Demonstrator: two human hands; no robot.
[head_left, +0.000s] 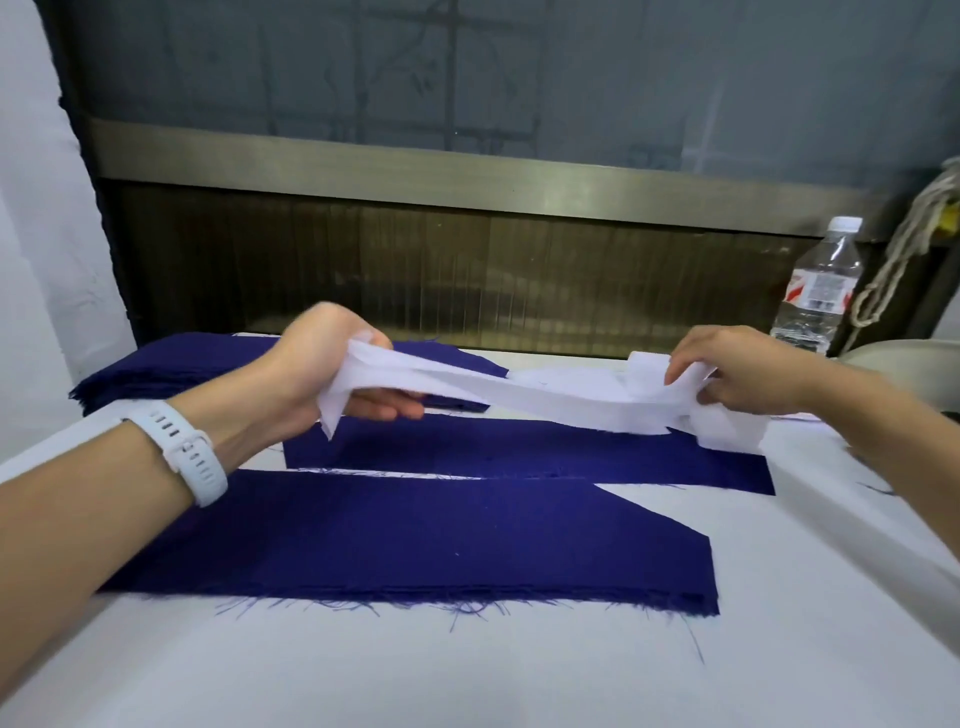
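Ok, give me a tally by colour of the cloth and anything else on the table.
Navy, laid flat singly: 2, the near piece and the far piece
Navy, piled: 1 stack at the back left, layers uncountable
White: 1 strip, gripped by the left hand and pinched by the right hand
Clear: 1 water bottle
Total: 5
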